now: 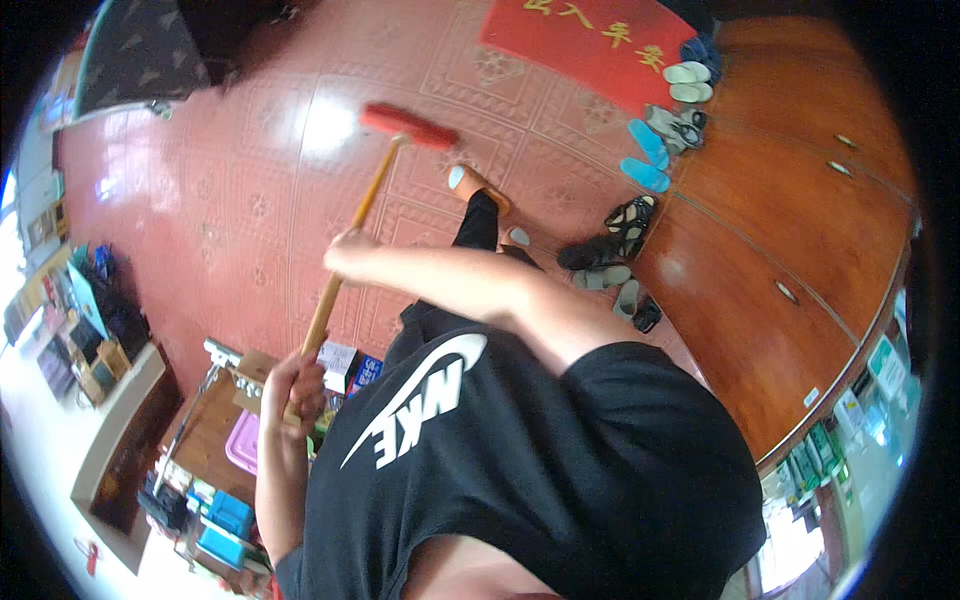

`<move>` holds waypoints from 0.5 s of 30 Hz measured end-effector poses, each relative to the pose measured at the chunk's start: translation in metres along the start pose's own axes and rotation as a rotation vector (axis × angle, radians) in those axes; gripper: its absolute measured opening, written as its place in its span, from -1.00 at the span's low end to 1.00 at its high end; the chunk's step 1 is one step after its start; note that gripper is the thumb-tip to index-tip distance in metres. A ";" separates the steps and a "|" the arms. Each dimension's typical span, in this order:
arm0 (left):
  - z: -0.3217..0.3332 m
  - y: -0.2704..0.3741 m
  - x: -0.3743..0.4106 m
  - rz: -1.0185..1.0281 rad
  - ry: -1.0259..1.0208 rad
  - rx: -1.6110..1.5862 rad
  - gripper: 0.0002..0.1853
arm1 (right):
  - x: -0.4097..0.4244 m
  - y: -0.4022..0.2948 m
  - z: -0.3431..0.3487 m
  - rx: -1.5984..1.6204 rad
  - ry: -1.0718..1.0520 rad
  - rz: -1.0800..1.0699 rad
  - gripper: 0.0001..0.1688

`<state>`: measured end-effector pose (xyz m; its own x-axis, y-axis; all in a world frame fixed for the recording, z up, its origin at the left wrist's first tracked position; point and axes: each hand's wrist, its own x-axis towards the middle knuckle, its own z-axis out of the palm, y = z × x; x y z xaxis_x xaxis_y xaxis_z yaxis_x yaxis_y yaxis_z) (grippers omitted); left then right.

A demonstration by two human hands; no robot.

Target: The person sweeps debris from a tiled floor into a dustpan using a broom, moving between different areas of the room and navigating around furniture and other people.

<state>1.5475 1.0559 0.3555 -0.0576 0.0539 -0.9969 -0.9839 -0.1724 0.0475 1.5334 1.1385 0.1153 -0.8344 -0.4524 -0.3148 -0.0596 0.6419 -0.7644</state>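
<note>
A broom with a wooden handle point(375, 187) and a wide red head point(409, 126) slants forward over the reddish patterned floor tiles point(255, 217). My right hand point(351, 253) grips the handle around its middle, with that arm reaching across my body. Lower down, my left hand point(300, 386) is closed around the handle near its upper end, close to my left side. The broom head is at floor level, a little ahead of my orange slipper point(474, 187); whether it touches the tiles I cannot tell. My other foot is mostly hidden behind my right arm.
Several pairs of shoes, among them blue slippers point(646, 156) and black sandals point(632, 217), line the brown wooden cabinet point(765, 247) on the right. A red doormat point(585, 45) with writing lies ahead. At left are a cardboard box point(255, 369) and a pink container point(241, 442).
</note>
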 end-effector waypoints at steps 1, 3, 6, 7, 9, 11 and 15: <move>-0.006 -0.005 -0.008 0.038 0.040 0.098 -0.67 | -0.008 -0.017 -0.013 -0.074 -0.014 -0.016 -0.88; -0.011 -0.018 -0.018 0.085 0.009 0.121 -0.62 | -0.020 -0.028 -0.004 -0.008 0.167 -0.122 -0.90; -0.012 -0.027 -0.017 0.007 -0.094 0.167 -0.58 | -0.061 -0.016 -0.008 0.002 0.310 -0.065 -0.92; -0.001 -0.025 -0.013 -0.026 -0.121 0.254 -0.61 | -0.075 -0.005 -0.013 -0.005 0.345 -0.008 -0.91; 0.029 -0.013 0.009 -0.096 -0.185 0.438 -0.68 | -0.100 0.040 -0.003 -0.060 0.450 0.142 -0.93; 0.062 -0.008 0.046 -0.057 -0.278 0.620 -0.85 | -0.139 0.077 -0.022 0.051 0.696 0.239 -0.95; 0.163 0.002 0.124 -0.210 -0.399 0.828 -0.95 | -0.183 0.157 -0.048 0.163 0.947 0.358 -0.88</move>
<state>1.5108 1.2224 0.2422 0.2315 0.3639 -0.9022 -0.7792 0.6246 0.0520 1.6504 1.3518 0.0804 -0.8829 0.4691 -0.0202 0.2944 0.5194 -0.8022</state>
